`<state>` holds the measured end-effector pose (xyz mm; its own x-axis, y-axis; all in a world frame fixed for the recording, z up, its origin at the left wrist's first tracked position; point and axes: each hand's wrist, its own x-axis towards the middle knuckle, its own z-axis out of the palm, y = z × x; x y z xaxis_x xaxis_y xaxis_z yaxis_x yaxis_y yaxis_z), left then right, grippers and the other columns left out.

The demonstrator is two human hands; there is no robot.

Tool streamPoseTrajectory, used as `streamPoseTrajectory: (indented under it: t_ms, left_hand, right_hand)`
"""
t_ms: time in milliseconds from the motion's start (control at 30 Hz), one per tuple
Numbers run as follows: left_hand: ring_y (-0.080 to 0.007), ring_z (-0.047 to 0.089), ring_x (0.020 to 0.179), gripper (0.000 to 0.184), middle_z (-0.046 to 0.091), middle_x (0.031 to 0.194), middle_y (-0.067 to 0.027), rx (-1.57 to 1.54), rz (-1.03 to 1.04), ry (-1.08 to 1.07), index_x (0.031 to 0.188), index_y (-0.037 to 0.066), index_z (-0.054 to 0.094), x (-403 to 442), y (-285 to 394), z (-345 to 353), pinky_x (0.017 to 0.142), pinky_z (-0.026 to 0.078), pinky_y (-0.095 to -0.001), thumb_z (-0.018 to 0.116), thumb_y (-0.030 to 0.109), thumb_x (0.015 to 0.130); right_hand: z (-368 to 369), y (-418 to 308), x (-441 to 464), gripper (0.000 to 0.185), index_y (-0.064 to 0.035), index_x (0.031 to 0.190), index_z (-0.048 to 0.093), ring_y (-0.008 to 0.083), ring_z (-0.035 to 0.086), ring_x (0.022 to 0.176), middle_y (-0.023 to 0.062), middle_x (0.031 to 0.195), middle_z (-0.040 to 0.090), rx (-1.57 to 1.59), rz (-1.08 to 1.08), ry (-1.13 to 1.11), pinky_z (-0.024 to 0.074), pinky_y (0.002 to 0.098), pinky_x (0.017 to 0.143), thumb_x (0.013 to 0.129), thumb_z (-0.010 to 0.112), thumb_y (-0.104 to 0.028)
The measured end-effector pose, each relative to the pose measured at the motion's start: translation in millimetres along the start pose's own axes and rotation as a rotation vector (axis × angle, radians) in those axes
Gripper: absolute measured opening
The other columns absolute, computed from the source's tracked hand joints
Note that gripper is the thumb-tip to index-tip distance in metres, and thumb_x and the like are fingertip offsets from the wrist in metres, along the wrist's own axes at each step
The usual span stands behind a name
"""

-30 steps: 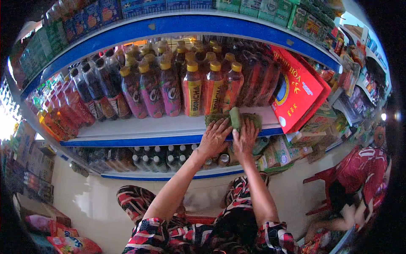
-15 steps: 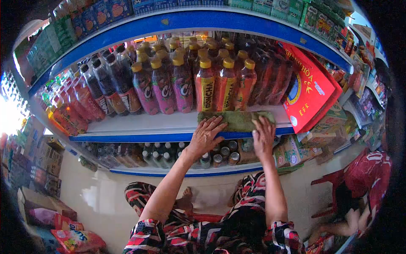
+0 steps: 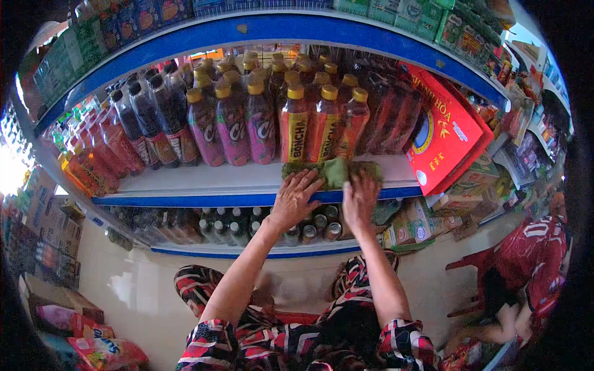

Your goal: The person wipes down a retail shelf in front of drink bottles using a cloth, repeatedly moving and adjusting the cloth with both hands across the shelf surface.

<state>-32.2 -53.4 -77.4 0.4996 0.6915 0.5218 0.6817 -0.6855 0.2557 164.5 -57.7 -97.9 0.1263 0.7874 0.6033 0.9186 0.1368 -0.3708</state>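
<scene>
A green cloth lies at the front of the white middle shelf, bunched up between my hands. My left hand rests on the cloth's left end, its fingers stretched out and a little spread. The right end of the cloth is gathered under the closed fingers of my right hand, which is slightly blurred. Just behind the cloth stand orange Boncha bottles with yellow caps. Pink-purple bottles stand left of them.
Red boards lean at the shelf's right end. Dark cola bottles stand farther left. A blue-edged shelf runs above, and small bottles fill the one below. Another person sits at right by a red chair.
My right hand has moved left toward my left hand, and the cloth, flat before, is now bunched up in the middle. My left hand has stayed on its end.
</scene>
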Motion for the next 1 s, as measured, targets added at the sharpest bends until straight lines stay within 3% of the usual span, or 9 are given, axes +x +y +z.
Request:
streamPoseTrajectory:
  t_ms: [167,367,467,633,1000]
  left_hand:
    - [-0.0316,0.035,0.13,0.06,0.04,0.14,-0.0124,0.01,-0.021,0.01,0.129,0.01,0.047,-1,-2,3,0.108,0.026,-0.0483,0.067,0.025,0.075]
    - [-0.0309,0.037,0.13,0.054,0.042,0.138,-0.0118,0.043,0.005,-0.023,0.125,0.008,0.05,-4,-8,2,0.108,0.027,-0.0476,0.066,0.025,0.077]
    - [-0.0304,0.037,0.129,0.051,0.043,0.138,-0.0111,0.023,-0.004,-0.013,0.127,0.011,0.051,-9,-13,-4,0.108,0.027,-0.0469,0.064,0.028,0.08]
    - [-0.0302,0.039,0.128,0.047,0.044,0.138,-0.0096,-0.017,-0.04,-0.026,0.129,0.016,0.051,-16,-23,-19,0.108,0.027,-0.0459,0.059,0.03,0.085]
    - [-0.0286,0.04,0.127,0.044,0.047,0.136,-0.0096,-0.001,-0.057,0.02,0.129,0.015,0.051,-15,-23,-13,0.107,0.028,-0.0449,0.054,0.033,0.089]
  right_hand:
    - [16,-51,-7,0.055,0.0006,0.128,0.042,0.0387,0.037,0.123,0.0225,0.129,0.046,0.121,-0.135,-0.007,0.0205,0.0554,0.106,0.089,0.05,-0.037]
    - [-2,-28,-4,0.053,-0.0023,0.13,0.043,0.0367,0.038,0.124,0.0204,0.131,0.045,0.123,-0.295,-0.103,0.0231,0.0552,0.105,0.088,0.053,-0.031]
    - [-16,-11,-2,0.049,-0.0026,0.129,0.045,0.0345,0.038,0.126,0.0187,0.132,0.045,0.072,-0.306,-0.159,0.0221,0.0547,0.106,0.088,0.052,-0.029]
    - [-28,24,3,0.039,-0.0157,0.125,0.051,0.0301,0.037,0.128,0.0112,0.136,0.043,-0.006,-0.24,-0.092,0.0176,0.053,0.109,0.087,0.055,-0.022]
    - [-16,9,-1,0.038,-0.0126,0.124,0.051,0.0304,0.033,0.13,0.0118,0.138,0.041,-0.069,-0.133,-0.062,0.0136,0.0542,0.11,0.089,0.053,-0.026]
